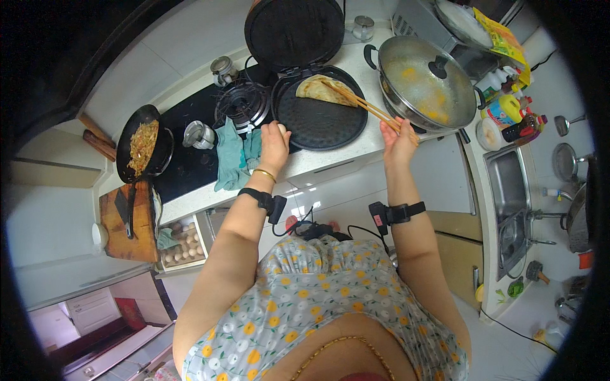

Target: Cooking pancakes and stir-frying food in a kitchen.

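My right hand grips a pair of wooden chopsticks near their rear ends. Their tips rest on a folded, browned flatbread at the back of a round black electric griddle. The hinged griddle lid stands raised behind it. At the griddle's front left edge, my left hand is curled around a pale rounded object, mostly hidden by the fingers. A teal cloth lies beside and partly under that hand.
A lidded steel pot stands right of the griddle. On the left are a gas burner, a glass jar, a wok with shredded food and a cleaver on a wooden board. Below, an open drawer holds eggs.
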`<state>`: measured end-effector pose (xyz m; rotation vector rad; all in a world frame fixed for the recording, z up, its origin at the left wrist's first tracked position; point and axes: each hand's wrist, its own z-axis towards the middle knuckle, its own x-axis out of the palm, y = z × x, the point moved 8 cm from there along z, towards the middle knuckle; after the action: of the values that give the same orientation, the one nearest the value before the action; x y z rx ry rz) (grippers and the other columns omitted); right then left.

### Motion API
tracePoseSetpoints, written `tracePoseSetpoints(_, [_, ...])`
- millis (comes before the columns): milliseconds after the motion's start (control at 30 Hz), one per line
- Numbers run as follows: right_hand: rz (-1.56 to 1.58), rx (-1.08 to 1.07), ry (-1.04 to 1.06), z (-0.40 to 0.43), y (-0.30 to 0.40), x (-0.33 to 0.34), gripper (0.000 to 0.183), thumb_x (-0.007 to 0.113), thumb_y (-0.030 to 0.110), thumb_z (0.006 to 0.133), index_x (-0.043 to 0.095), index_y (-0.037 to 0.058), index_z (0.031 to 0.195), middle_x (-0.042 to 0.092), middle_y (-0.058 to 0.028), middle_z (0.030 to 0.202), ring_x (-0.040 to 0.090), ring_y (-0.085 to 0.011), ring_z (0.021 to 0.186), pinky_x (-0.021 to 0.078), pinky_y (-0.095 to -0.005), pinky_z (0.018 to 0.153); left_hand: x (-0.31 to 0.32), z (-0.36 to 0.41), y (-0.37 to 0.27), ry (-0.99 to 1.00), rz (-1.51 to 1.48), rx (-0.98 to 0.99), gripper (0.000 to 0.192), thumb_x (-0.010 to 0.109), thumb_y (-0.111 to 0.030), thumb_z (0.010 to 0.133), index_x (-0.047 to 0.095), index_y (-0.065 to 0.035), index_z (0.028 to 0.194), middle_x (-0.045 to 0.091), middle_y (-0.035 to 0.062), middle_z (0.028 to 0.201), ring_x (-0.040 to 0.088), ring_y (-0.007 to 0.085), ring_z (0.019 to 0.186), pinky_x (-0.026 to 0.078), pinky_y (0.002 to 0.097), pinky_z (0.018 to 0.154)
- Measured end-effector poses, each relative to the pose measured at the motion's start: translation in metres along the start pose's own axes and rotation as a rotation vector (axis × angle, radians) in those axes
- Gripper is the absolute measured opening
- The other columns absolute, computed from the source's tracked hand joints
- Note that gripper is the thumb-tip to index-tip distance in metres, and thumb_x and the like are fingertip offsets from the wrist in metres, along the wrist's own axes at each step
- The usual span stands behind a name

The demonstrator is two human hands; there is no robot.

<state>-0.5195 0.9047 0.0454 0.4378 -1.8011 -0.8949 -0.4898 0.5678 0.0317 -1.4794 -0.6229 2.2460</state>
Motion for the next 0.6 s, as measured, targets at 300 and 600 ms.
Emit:
tracePoseSetpoints(300, [0.028,-0.003,-0.006,0.001,-0.005,-0.003,0.030,0.051,0.026,0.094,0.048,-0.0033,0.100,0.057,-0.0178,0.091,0.064,-0.0282,0.074,0.0577,-0.0360,0.068,0.014,-0.001,0.012,0.072,0.121,0.073,0.043,0.066,-0.012,0.078,0.046,0.0038,0.112,0.048,0.0263,0.100,0.049,0.0425,0.092,0.042,0.0466,0.080])
tracePoseSetpoints(600, [0.051,-0.005,-0.047,0.001,0.000,-0.007,0.030,0.053,0.026,0.093,0.049,-0.0023,0.100,0.057,-0.0171,0.090,0.064,-0.0273,0.073,0.0578,-0.0360,0.068,-0.016,0.067,-0.024,0.042,-0.494,-0.132,0.037,0.062,-0.019,0.087,0.045,-0.0017,0.114,0.054,0.0110,0.093,0.055,0.0201,0.078,0.048,0.0318,0.068])
